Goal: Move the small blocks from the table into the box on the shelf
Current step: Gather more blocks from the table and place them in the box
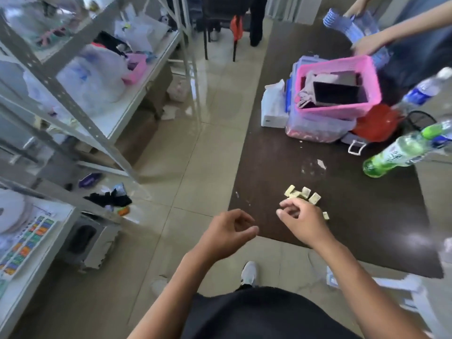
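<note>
Small pale blocks [303, 194] lie clustered on the dark surface [342, 216] near its left edge, toward the near corner. The right hand [302, 221] hovers just before them, fingers curled inward; whether it pinches a block cannot be told. The left hand [226, 232], loosely curled and empty, hangs over the floor beside that edge. A pink basket [338, 88] stands at the far side; the shelf [102, 113] stands left.
</note>
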